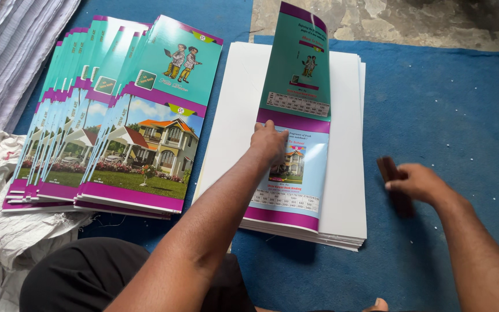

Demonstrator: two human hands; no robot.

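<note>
Underneath everything, a blue mat carries a stack of white sheets; fanned printed covers lie at nine o'clock from it. On the stack, the left hand presses a folded cover, fingers flat and narrow. At three o'clock, the right hand grips a dark wooden block.

Blue mat over worn concrete floor.

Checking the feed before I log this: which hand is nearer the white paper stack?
Left. The left hand rests on the printed cover lying on the white paper stack. The right hand is off to its right on the blue mat, touching a dark block.
</note>
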